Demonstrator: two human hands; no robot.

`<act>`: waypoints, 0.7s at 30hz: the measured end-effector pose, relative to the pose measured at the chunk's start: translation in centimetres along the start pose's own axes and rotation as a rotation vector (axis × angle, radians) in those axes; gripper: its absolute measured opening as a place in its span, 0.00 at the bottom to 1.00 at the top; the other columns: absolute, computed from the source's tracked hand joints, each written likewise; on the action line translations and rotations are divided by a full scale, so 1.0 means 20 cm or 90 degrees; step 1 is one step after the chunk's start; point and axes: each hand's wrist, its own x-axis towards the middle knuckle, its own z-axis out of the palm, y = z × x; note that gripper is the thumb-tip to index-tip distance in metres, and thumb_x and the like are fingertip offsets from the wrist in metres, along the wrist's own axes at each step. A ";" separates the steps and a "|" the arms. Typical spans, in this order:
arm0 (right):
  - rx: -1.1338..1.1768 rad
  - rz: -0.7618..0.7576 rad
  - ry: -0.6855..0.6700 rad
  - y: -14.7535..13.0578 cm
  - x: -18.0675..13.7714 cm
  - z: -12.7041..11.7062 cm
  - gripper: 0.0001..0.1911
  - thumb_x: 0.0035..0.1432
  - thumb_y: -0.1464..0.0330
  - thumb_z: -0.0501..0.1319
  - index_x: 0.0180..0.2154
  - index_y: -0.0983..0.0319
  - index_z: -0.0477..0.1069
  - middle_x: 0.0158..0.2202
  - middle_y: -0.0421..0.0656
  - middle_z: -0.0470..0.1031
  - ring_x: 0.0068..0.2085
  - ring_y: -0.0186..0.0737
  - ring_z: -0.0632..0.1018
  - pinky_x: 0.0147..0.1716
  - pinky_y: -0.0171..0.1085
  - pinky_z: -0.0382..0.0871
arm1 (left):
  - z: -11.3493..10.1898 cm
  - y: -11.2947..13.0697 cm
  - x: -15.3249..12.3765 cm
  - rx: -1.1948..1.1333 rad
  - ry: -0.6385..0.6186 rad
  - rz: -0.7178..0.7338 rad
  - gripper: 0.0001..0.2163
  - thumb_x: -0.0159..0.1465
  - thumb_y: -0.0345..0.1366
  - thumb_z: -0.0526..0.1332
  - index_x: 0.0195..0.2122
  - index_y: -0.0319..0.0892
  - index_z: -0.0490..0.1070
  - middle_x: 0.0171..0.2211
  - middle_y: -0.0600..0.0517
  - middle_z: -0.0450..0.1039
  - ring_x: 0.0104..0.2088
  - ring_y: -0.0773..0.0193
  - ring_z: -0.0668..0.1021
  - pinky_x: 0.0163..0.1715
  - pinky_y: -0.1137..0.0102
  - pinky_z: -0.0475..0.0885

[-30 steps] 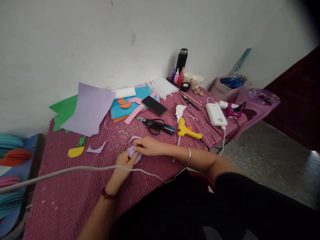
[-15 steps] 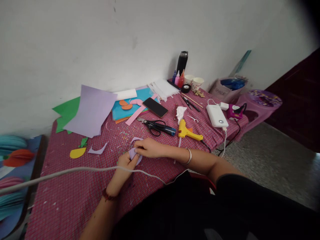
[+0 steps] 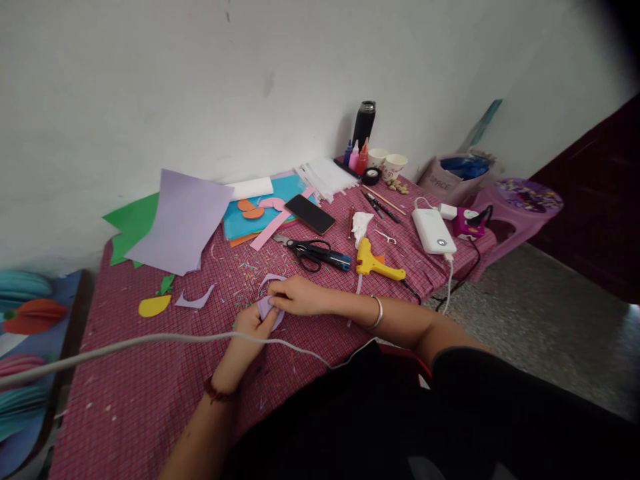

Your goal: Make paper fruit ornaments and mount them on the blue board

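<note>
Between my two hands is a small piece of purple paper (image 3: 266, 305), partly covered by my fingers. My left hand (image 3: 251, 328) grips its lower left side, thumb on top. Coming in from the right, my right hand (image 3: 296, 295) pinches the same paper with closed fingers. A thin curved purple strip (image 3: 273, 276) shows just above the fingers. Beyond the hands lie black-handled scissors (image 3: 313, 253). To the left rest a curved purple offcut (image 3: 196, 298) and a yellow paper piece (image 3: 155, 306).
A white cable (image 3: 165, 338) crosses in front of my left wrist. Right of the scissors lies a yellow glue gun (image 3: 381, 267). A phone (image 3: 310, 214), purple sheets (image 3: 185, 217) and a white power bank (image 3: 433, 232) lie farther back. A black flask (image 3: 364, 125) stands by the wall.
Both hands keep their hold on the purple paper with almost no movement. The whole view has shifted very slightly.
</note>
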 end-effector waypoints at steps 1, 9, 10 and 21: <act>-0.002 -0.002 0.000 0.00 0.00 0.00 0.07 0.64 0.71 0.56 0.32 0.64 0.66 0.28 0.38 0.67 0.30 0.32 0.68 0.32 0.31 0.57 | 0.00 0.00 0.00 0.000 0.000 0.002 0.19 0.57 0.49 0.59 0.16 0.42 0.62 0.15 0.56 0.59 0.19 0.70 0.60 0.19 0.74 0.54; -0.026 0.001 -0.006 -0.03 0.00 -0.01 0.07 0.64 0.72 0.56 0.32 0.64 0.67 0.29 0.39 0.67 0.30 0.32 0.68 0.32 0.31 0.56 | 0.00 0.00 0.00 0.023 -0.005 0.014 0.19 0.58 0.49 0.57 0.17 0.41 0.62 0.16 0.56 0.59 0.19 0.70 0.61 0.19 0.74 0.55; -0.031 0.000 -0.005 -0.03 0.00 -0.01 0.07 0.64 0.72 0.56 0.32 0.65 0.67 0.29 0.39 0.67 0.30 0.32 0.67 0.32 0.31 0.56 | 0.00 0.00 0.00 0.027 -0.007 0.015 0.19 0.58 0.49 0.57 0.17 0.41 0.62 0.16 0.57 0.59 0.19 0.71 0.61 0.19 0.74 0.55; -0.086 0.001 -0.013 -0.04 -0.01 -0.01 0.08 0.65 0.70 0.55 0.34 0.65 0.69 0.31 0.41 0.71 0.32 0.34 0.68 0.33 0.32 0.56 | 0.00 -0.02 0.01 0.050 -0.034 0.009 0.18 0.58 0.48 0.55 0.18 0.41 0.63 0.17 0.55 0.60 0.19 0.69 0.63 0.19 0.74 0.56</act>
